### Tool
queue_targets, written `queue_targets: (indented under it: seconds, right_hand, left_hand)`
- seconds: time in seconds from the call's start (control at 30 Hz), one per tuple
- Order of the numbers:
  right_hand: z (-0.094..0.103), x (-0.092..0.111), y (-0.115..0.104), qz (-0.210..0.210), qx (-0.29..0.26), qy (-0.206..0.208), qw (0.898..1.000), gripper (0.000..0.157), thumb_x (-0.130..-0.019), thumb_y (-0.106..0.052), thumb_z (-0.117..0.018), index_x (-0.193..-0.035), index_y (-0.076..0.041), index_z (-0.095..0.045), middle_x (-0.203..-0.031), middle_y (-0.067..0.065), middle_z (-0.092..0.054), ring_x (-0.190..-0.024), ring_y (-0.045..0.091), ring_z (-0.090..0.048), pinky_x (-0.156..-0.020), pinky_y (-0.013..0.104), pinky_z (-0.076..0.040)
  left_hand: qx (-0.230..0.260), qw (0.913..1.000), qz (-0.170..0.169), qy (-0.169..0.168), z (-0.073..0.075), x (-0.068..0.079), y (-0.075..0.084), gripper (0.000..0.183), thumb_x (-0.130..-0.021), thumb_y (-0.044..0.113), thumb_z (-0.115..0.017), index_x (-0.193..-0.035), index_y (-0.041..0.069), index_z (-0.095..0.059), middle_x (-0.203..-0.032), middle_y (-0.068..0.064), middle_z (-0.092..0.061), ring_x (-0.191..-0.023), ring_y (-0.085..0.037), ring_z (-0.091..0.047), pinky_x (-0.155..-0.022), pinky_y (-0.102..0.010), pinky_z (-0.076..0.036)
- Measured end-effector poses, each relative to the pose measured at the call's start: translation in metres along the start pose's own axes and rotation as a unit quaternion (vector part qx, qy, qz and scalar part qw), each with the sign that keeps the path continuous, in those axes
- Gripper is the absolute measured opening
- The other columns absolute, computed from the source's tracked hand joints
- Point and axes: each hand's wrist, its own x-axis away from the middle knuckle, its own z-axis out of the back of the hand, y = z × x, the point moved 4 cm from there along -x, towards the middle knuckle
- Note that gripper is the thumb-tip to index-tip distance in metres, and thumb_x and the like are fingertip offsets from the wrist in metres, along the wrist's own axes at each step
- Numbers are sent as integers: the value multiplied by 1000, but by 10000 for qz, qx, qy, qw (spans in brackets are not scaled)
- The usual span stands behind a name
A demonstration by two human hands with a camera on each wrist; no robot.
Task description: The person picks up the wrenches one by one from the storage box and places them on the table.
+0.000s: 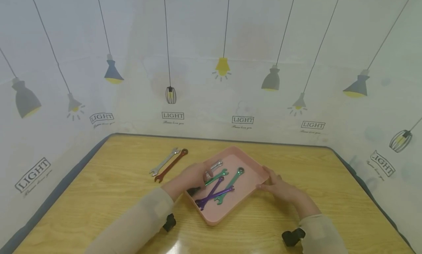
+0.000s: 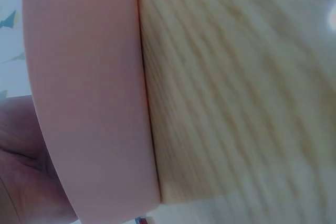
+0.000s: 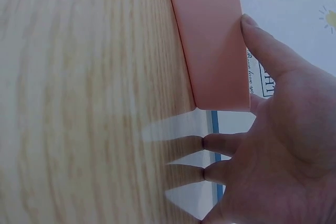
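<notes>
A pink tray (image 1: 227, 210) sits at an angle on the table. My left hand (image 1: 195, 176) reaches over its left side, fingers curled about the near part of a silver wrench (image 1: 216, 165), whose lower end is hidden. Close under those fingers lies a green wrench (image 1: 217, 176). Two crossed purple wrenches (image 1: 215, 195) and another green wrench (image 1: 234, 184) lie in the tray. My right hand (image 1: 280, 188) is spread at the tray's right corner. In the right wrist view its thumb (image 3: 268, 43) touches the tray wall (image 3: 212, 45), and other fingertips reach the tabletop.
Left of the tray, a silver open-ended wrench (image 1: 165, 161) and a red wrench (image 1: 171, 166) lie side by side on the wooden table (image 1: 99, 195). A dark piece (image 1: 193, 191) shows beneath my left hand. A white curtain printed with lamps (image 1: 204, 34) encloses the table.
</notes>
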Motion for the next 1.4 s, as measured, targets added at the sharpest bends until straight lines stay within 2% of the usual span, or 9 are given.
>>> queue_targets:
  seconds: [0.4, 0.63, 0.93, 1.1, 1.23, 1.4]
  right_hand:
    - [0, 0, 1, 60, -21, -34, 10000, 94, -95, -50, -56, -156, -8, 1, -159, 26, 4, -138, 51, 18, -101, 74, 8]
    - [0, 1, -2, 119, -161, -86, 9998, 92, -96, -45, -57, -155, -6, 2, -159, 26, 5, -139, 50, 19, -103, 73, 7]
    - [-1, 2, -2, 61, -179, -76, 9998, 93, -95, -45, -58, -156, -8, 1, -159, 26, 3, -139, 51, 16, -103, 74, 5]
    - [-1, 2, -2, 37, -201, -87, 9998, 93, -95, -45, -58, -155, -8, 1, -159, 26, 4, -139, 51, 16, -103, 73, 6]
    - [-1, 2, -3, 8, -187, -89, 9998, 93, -95, -46, -58, -155, -8, 1, -158, 27, 5, -139, 51, 18, -103, 73, 7]
    - [0, 1, -1, -4, -109, -58, 9999, 93, -94, -47, -58, -156, -8, 0, -159, 26, 4, -138, 52, 19, -101, 74, 10]
  left_hand:
    - [-46, 9999, 46, 107, 4, 5, 7, 43, -71, -4, -78, -110, 15, -72, -80, 4, -62, -72, -12, -57, -60, -23, -50]
    - [219, 9992, 317, 53, 5, 6, 4, 36, -73, 0, -78, -106, 12, -73, -88, 0, -66, -77, -14, -61, -61, -24, -52]
    - [294, 9988, 354, 156, 11, 6, 3, 33, -74, -5, -74, -105, 9, -73, -88, -1, -65, -80, -16, -60, -66, -26, -53]
    - [732, 9963, 444, 101, 11, 8, 2, 37, -75, -9, -70, -105, 11, -74, -92, -2, -65, -81, -16, -59, -67, -26, -52]
    - [1258, 9906, 528, 2, 11, 8, 1, 40, -74, -13, -67, -105, 11, -73, -99, -3, -67, -85, -18, -60, -71, -29, -53]
    - [1672, 9844, 542, -13, 19, 10, 2, 40, -77, -11, -66, -109, 11, -73, -100, -5, -68, -88, -20, -62, -75, -33, -55]
